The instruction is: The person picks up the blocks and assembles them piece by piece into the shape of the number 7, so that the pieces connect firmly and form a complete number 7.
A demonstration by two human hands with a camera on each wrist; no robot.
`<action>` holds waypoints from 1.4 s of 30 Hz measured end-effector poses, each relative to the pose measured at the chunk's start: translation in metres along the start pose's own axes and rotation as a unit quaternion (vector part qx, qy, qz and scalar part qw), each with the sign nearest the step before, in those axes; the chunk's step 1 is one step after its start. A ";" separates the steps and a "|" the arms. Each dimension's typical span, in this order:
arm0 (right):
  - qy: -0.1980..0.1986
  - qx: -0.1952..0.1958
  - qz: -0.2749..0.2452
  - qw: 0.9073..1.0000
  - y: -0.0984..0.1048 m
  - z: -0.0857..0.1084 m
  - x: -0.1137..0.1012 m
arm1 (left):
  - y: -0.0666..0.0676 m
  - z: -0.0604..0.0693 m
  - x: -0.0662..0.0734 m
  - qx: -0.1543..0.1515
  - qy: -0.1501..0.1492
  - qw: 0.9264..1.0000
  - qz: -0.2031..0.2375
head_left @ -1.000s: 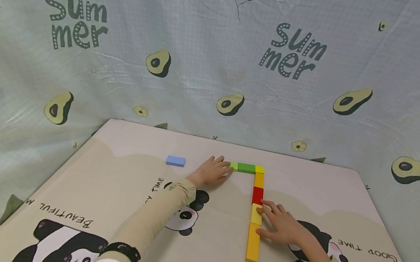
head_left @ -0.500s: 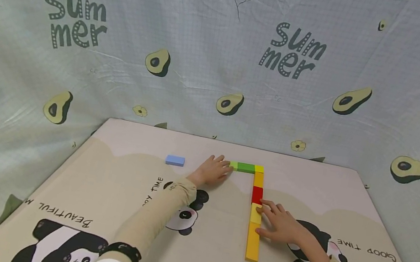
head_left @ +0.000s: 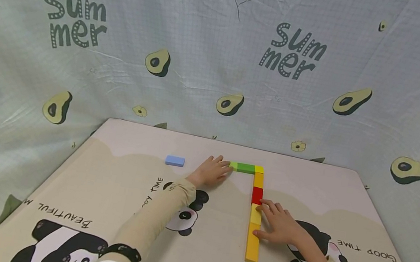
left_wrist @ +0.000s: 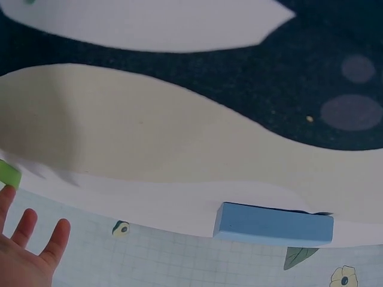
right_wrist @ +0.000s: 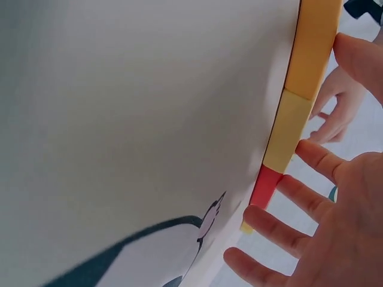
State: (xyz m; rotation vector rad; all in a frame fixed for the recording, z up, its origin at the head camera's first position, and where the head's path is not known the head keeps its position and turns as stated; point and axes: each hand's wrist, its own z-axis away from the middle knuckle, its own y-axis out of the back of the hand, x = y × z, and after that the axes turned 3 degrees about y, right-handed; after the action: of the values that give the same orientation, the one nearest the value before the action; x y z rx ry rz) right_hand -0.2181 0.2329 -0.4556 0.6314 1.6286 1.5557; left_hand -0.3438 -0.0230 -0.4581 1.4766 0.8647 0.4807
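Flat toy blocks lie end to end in an upside-down L on the table. My left hand [head_left: 211,171] rests at the left end of its far row, fingertips touching the light green block [head_left: 233,166]. A green block [head_left: 246,168] and a small yellow block [head_left: 259,169] continue that row to the corner. My right hand [head_left: 281,225] lies along the right side of the column, fingers spread. Its fingertips touch the red block [head_left: 257,195] and the pale yellow block [right_wrist: 288,130], and its thumb touches the long orange block [head_left: 252,249].
A single blue block [head_left: 175,161] lies apart, left of my left hand. The table [head_left: 209,260] wears a panda-print cover. Right behind its far edge hangs a pale curtain [head_left: 203,23] printed with avocados.
My right thumb has shifted slightly to the left over the orange block. My left hand and the blocks stay where they were.
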 end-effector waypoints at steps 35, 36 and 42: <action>-0.002 0.021 0.055 0.998 -0.003 0.002 0.000 | 0.000 0.055 -0.070 0.098 -0.023 0.995 0.002; -0.001 0.021 0.056 0.998 -0.003 0.002 0.000 | -0.001 0.057 -0.073 0.100 -0.022 0.995 -0.002; 0.001 0.018 0.058 0.998 -0.001 0.001 -0.001 | -0.001 0.073 -0.088 0.102 -0.007 0.995 -0.007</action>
State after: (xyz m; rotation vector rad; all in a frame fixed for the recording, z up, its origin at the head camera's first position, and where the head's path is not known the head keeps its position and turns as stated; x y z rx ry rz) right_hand -0.2162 0.2327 -0.4566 0.7564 1.6484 1.6137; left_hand -0.3449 -0.1371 -0.4493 1.6564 0.9345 0.3804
